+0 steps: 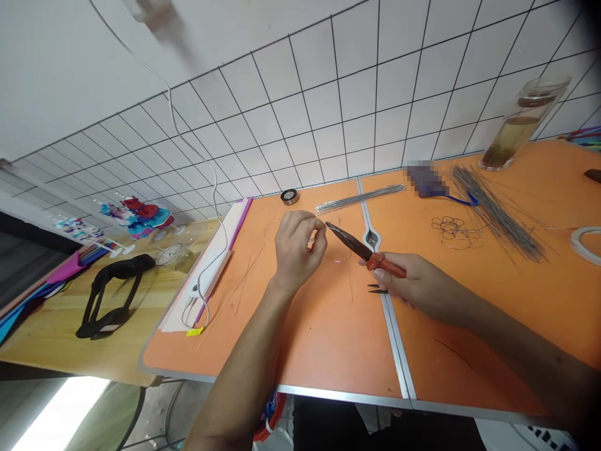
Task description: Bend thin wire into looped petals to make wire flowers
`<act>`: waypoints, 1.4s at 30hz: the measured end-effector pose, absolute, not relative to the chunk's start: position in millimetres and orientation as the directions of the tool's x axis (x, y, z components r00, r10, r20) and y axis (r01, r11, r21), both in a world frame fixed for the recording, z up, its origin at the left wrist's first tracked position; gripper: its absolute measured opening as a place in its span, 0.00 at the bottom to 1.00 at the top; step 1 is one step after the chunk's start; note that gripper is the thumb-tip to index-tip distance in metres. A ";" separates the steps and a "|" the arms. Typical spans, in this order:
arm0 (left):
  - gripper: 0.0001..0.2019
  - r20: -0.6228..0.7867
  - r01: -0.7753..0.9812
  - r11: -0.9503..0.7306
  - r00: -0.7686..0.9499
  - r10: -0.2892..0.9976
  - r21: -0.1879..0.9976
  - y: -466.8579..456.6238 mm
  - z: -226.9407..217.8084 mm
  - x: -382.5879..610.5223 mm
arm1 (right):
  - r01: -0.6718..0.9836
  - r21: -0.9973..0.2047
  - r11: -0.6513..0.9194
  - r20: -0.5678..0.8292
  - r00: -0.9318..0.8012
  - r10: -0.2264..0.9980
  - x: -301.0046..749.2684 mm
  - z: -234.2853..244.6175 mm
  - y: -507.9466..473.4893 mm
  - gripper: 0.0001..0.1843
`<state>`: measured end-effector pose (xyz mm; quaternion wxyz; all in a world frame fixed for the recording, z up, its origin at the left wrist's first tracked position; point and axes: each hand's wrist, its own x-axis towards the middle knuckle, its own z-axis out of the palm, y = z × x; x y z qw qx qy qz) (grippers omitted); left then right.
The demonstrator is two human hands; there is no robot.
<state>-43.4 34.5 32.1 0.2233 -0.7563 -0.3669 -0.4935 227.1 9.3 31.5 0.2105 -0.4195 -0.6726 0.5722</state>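
Note:
Over the orange table, my right hand [399, 277] is wrapped round the red handles of a pair of long-nose pliers [350, 240]. Their jaws point left, and the tip is close to the fingers of my left hand [299, 245]. That hand is closed in a pinch on a thin wire, most of it hidden by the fingers or too fine to follow. Two dark pointed tips [377, 289] stick out below my right hand; the rest of that tool is hidden. A wire flower shape [453, 232] lies to the right.
Wire bundles [500, 213] [359, 198] and a tape roll [290, 196] lie toward the tiled wall. A glass bottle of liquid [511, 141] stands back right. At left are a white power strip [213, 275] with a cable and a black frame [115, 297]. A metal seam [395, 344] crosses the table.

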 end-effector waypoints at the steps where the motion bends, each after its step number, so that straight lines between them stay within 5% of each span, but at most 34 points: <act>1: 0.11 0.908 0.776 -0.629 0.234 0.349 0.042 34.4 32.1 -43.3 | 0.382 -0.918 0.102 -0.118 -0.510 0.852 225.6 30.0 9.0 0.15; 5: 0.10 0.911 0.756 -0.651 0.222 0.348 0.065 33.9 32.9 -43.1 | 0.553 -0.736 0.389 0.161 -0.415 0.895 222.6 20.5 10.4 0.16; 14: 0.07 0.889 0.607 -0.719 0.042 0.456 0.340 28.1 41.4 -40.7 | 0.725 -0.622 0.296 -0.010 -0.386 0.923 235.5 4.9 25.3 0.18; 20: 0.09 0.644 0.156 -0.625 -0.165 0.747 0.765 26.7 44.3 -36.6 | 0.589 -0.778 0.217 -0.068 -0.424 0.903 240.2 7.8 28.9 0.14; 24: 0.11 0.365 -0.188 -0.392 -0.164 0.917 0.901 24.9 50.1 -33.5 | 0.538 -0.811 0.231 -0.028 -0.429 0.903 238.8 10.7 26.3 0.12; 34: 0.15 0.033 -0.574 -0.029 -0.003 0.999 0.819 24.1 55.6 -30.6 | 0.202 -0.959 -0.201 -0.283 -0.579 0.765 242.8 6.2 29.5 0.30; 39: 0.13 -0.059 -0.616 0.041 -0.009 0.998 0.786 25.5 54.6 -29.9 | 0.006 -0.869 -0.495 -0.383 -0.641 0.665 243.9 19.2 27.0 0.25; 42: 0.13 -0.092 -0.621 0.054 -0.028 0.995 0.782 28.4 50.9 -30.2 | -0.058 -0.838 -0.542 -0.384 -0.642 0.663 243.8 21.3 28.1 0.20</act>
